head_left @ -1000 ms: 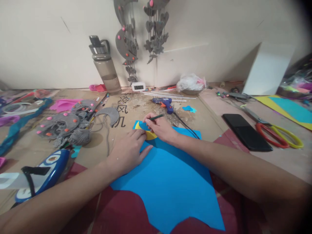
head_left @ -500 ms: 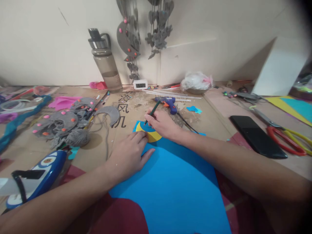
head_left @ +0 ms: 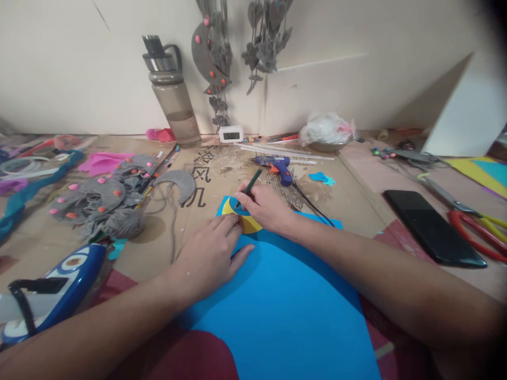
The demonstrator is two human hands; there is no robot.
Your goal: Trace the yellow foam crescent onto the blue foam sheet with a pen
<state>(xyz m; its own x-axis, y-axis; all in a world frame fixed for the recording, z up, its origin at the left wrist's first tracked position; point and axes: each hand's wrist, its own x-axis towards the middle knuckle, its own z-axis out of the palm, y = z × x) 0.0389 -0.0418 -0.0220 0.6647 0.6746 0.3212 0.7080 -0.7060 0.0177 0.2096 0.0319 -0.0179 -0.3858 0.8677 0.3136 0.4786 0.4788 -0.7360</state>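
Observation:
A yellow crescent (head_left: 251, 226) lies on the upper end of a large blue sheet (head_left: 289, 295). My left hand (head_left: 216, 250) rests flat over the crescent's left side, fingers stretched out and thumb apart on the blue sheet. In my right hand (head_left: 267, 207) a dark green pencil (head_left: 254, 181) is pinched, tilted to the right. Its tip is at the crescent's inner curve, where a patch of blue shows. Part of the crescent is hidden under my hands.
Beyond my hands lies a blue glue gun (head_left: 282, 168) with a black cord. A phone (head_left: 431, 227) and red-and-yellow scissors (head_left: 471, 227) lie right. Grey felt pieces (head_left: 103, 198) and a blue-white device (head_left: 67, 285) are left; a bottle (head_left: 174, 100) stands behind.
The pencil tip has shifted slightly down along the crescent's inner curve. My left hand keeps its place on the crescent. The whole view has shifted a little.

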